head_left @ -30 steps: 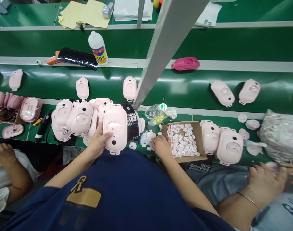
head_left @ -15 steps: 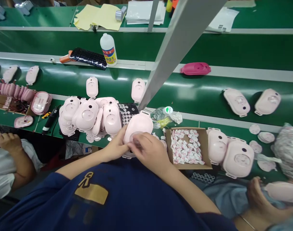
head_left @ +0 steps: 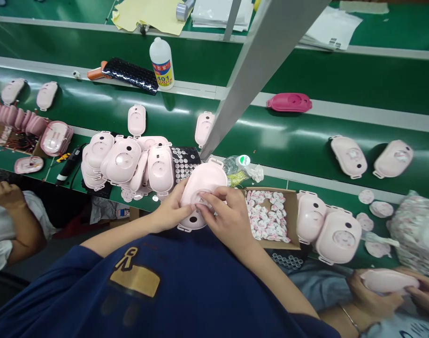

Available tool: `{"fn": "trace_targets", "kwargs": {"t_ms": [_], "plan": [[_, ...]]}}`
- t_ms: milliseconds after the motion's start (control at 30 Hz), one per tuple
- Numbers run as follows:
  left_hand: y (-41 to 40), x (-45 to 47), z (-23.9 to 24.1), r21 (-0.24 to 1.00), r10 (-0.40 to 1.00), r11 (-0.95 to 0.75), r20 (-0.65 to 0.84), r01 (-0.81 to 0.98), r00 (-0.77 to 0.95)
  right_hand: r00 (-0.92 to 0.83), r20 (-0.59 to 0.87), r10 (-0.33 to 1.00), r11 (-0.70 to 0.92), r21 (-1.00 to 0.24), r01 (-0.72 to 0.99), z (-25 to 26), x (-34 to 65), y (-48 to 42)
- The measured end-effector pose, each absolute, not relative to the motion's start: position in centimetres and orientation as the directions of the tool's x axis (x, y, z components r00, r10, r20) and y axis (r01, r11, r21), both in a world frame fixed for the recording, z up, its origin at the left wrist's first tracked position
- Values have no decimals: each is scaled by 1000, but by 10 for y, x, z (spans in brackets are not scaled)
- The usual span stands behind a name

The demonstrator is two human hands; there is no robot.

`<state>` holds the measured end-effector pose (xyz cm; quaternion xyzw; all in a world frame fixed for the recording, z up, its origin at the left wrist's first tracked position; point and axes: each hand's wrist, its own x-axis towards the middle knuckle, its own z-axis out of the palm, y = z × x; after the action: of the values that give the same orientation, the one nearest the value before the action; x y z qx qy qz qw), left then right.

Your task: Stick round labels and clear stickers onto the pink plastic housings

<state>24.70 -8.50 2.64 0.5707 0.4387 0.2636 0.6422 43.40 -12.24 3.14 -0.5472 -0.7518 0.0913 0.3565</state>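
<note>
In front of my chest is a pale pink oval plastic cover (head_left: 208, 177) with loops at both ends and a black dot near its lower end. My left hand (head_left: 171, 209) grips its left edge, thumb on top. Over the round recess in its middle, my right hand (head_left: 229, 217) has thumb and fingertips pinched together against the surface. Whatever lies between those fingertips is too small to make out. Left of my hands lies a pile of similar pink covers (head_left: 121, 162), beside a black sheet with rows of small round pieces (head_left: 185, 163).
A cardboard box (head_left: 292, 216) of small white-and-pink pieces stands to my right, near more pink covers (head_left: 339, 237). A slanted metal post (head_left: 256, 61) rises beyond my hands. A glue bottle (head_left: 163, 65) stands behind. At right, a co-worker's hands (head_left: 376, 295) hold a cover; another person sits left.
My right fingers have shifted on the recess, and the cover's lower black dot now shows. The right co-worker now has both hands on a cover. The view has shifted slightly.
</note>
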Motion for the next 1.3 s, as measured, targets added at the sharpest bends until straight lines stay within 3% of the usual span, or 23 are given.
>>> {"fn": "trace_targets", "kwargs": {"t_ms": [167,233,333,400,500,900,1033,1167,1300], "plan": [[-87,251,21,960,871,238,-277,145,406,92,400,912,261,-739,621,13,437,-131],[-87,252,20,962,876,238,-273,137,397,170,251,953,148,-875,460,2,433,-135],[-86,253,22,962,875,236,-271,136,402,119,-39,992,-52,-993,109,-9,425,-138],[-85,254,23,958,870,244,-285,150,402,75,-164,984,-160,-986,-54,-11,421,-138],[-84,254,24,952,862,264,-304,153,404,72,-227,971,-215,-966,-146,-10,418,-136],[-66,230,3,928,822,343,-370,143,433,109,-216,970,-196,-966,-168,-11,393,-129],[-47,214,2,912,851,402,-407,86,332,119,-184,976,-158,-967,-201,-23,372,-131],[-19,195,11,917,887,395,-398,60,234,127,-334,934,-299,-925,-233,-44,342,-135],[5,177,17,914,882,402,-402,53,244,146,-439,887,-376,-868,-325,-52,310,-137]]}}
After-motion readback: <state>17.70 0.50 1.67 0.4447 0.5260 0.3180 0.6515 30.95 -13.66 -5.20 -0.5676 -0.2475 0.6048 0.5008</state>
